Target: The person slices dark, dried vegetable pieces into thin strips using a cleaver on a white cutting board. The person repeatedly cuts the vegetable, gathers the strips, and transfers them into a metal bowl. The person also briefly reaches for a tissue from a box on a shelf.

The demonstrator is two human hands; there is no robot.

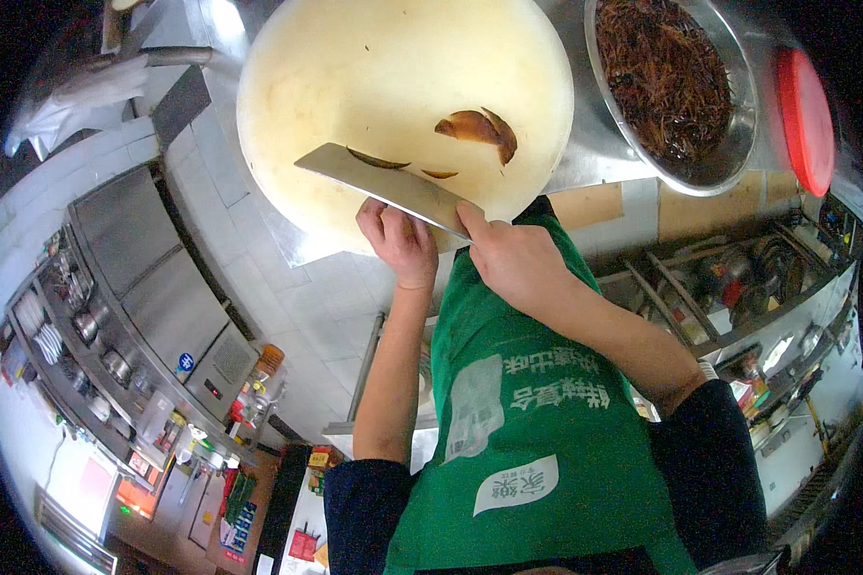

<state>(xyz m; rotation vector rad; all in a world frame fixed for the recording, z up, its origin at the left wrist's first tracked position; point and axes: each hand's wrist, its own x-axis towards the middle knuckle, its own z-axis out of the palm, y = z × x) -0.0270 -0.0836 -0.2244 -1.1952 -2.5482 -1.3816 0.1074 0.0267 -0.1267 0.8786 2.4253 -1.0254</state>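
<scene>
My right hand (521, 262) grips a cleaver (403, 190) at its handle end, the index finger along the blade. The blade lies tilted low over a round, pale chopping board (316, 86). My left hand (400, 241) has curled fingers right against the blade's near edge; the fingertips are partly hidden, and whether they pinch anything is unclear. One thin dark slice (377, 159) clings to the blade's upper side, and a smaller sliver (440, 174) is at its far edge. Larger brown food pieces (478, 129), glossy and curved, rest farther right on the board.
A steel bowl (744, 154) of dark brown shreds (665, 86) in liquid stands right of the board on a metal counter (582, 154). Beyond it is a red round lid or tub (805, 122). A steel refrigerated counter (165, 287) runs along the left, across the tiled floor (280, 302).
</scene>
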